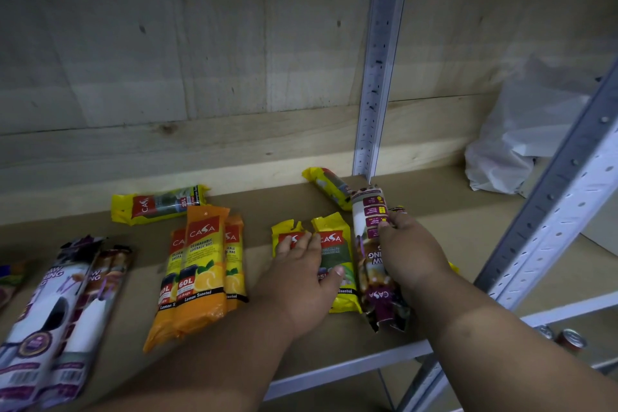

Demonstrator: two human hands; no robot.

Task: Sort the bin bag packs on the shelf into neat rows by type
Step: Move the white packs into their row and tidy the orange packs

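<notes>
Three orange packs (200, 271) lie left of the yellow packs (334, 261), where the left hand (301, 281) rests flat, fingers straight; the right hand (406, 254) grips a purple pack (369, 244) just right of them.

On the shelf (451, 227) the packs lie in groups from left to right. At the far left two drawstring packs (57, 318) lie side by side, pointing to the back wall (200, 60). To the right of them three 60L packs (200, 271) overlap each other. Behind these, near the wall, one 25L pack (160, 204) lies across. More to the right two 25L packs (331, 264) lie side by side; the left hand (301, 281) rests flat on them. Just right of them is a drawstring pack (371, 244), with the right hand (408, 254) around it. Behind it another 25L pack (331, 187) lies tilted beside the upright post (381, 60). A plastic bag (521, 144) sits at the far right, at the back. Cans (565, 338) stand below the shelf, on the right.
</notes>
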